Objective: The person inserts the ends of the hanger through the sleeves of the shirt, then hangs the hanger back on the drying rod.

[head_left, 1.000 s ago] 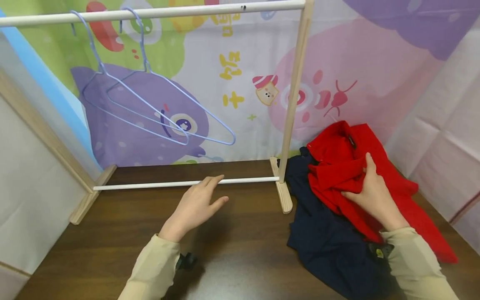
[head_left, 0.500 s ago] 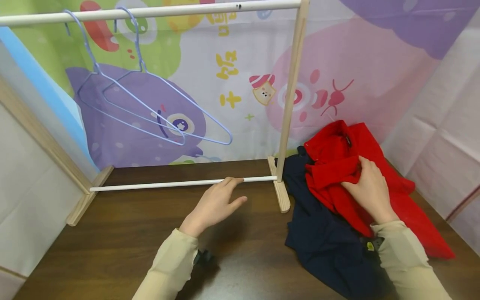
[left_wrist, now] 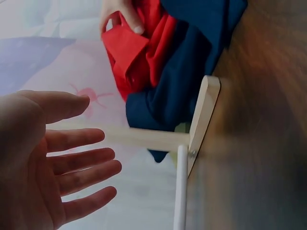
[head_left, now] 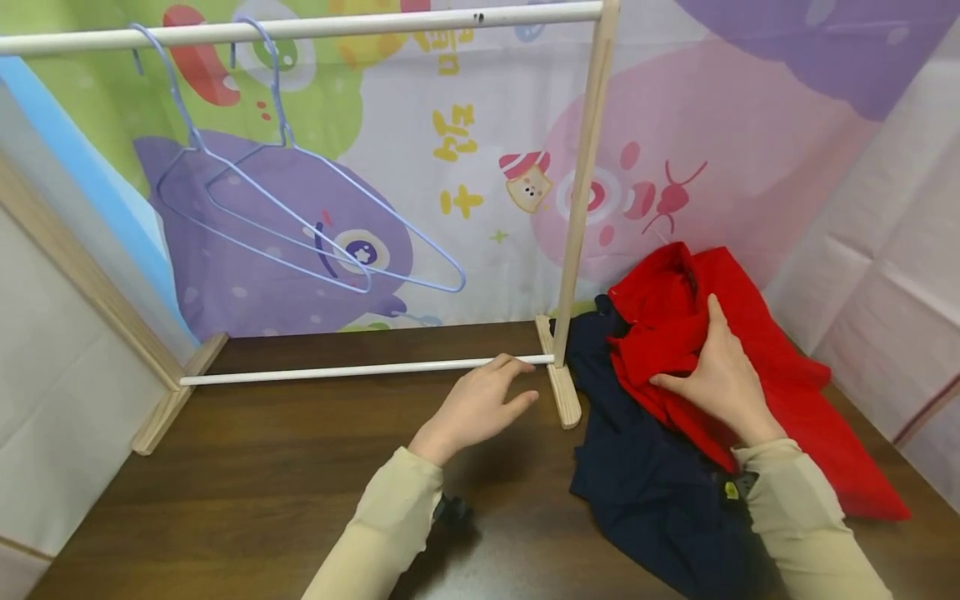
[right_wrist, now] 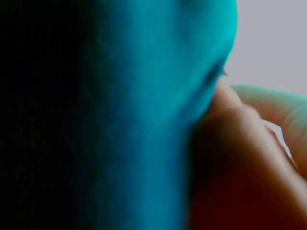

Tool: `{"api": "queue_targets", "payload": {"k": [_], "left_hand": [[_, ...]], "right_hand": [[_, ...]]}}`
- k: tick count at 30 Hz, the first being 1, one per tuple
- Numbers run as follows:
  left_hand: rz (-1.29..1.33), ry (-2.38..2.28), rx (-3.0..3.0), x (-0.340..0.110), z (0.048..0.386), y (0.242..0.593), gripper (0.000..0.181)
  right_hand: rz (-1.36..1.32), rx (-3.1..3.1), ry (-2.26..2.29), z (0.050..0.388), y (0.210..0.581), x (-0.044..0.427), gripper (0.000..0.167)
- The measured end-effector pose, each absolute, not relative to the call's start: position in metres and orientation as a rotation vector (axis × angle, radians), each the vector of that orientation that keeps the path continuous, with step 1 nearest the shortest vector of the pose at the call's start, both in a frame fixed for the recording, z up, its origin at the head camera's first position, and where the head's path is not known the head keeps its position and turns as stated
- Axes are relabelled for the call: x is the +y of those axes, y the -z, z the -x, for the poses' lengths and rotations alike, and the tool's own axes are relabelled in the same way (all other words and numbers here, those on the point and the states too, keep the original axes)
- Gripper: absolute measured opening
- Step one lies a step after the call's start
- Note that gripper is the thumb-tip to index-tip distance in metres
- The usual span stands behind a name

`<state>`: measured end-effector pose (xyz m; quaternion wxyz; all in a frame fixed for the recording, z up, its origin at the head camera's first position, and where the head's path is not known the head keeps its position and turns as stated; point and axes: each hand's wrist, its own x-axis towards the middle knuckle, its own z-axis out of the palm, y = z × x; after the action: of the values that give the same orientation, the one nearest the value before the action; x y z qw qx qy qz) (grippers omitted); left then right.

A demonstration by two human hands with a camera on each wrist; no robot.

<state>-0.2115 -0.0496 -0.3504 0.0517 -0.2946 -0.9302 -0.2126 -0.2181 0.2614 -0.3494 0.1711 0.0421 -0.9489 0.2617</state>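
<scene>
A red collared shirt (head_left: 780,367) lies heaped at the right over a dark navy garment (head_left: 645,492). My right hand (head_left: 723,375) rests on the red shirt near its collar, with thumb and index finger spread apart; the other fingers are largely hidden. In the right wrist view, blurred cloth (right_wrist: 158,96) covers most of the picture beside part of the hand. My left hand (head_left: 480,408) is in the air left of the clothes, before the rack's lower bar (head_left: 360,369). The left wrist view shows its fingers extended, holding nothing.
Two light-purple hangers (head_left: 330,167) hang from the rack's white top rail (head_left: 360,25), toward the left. The rack's right wooden post (head_left: 581,183) and foot (head_left: 564,396) stand close beside the clothes. A printed curtain (head_left: 495,275) backs the brown table (head_left: 262,500).
My left hand has moved right along the lower bar toward the clothes. The right hand has shifted slightly left on the red shirt, disturbing the folds by the collar. The hangers stay on the rail.
</scene>
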Motion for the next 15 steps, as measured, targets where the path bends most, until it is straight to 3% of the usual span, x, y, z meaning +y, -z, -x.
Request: {"api": "queue_targets", "payload": {"k": [6,15], "left_hand": [[0.936,0.664,-2.821,-0.027,0.216,0.351,0.040],[0.940,0.743,-2.821,0.003,0.219,0.350,0.040]], "right_hand": [[-0.114,-2.645,-0.802,0.215,0.350,0.262,0.117],[-0.273,-2.691,-0.731,0.210,0.348,0.257,0.086]]}}
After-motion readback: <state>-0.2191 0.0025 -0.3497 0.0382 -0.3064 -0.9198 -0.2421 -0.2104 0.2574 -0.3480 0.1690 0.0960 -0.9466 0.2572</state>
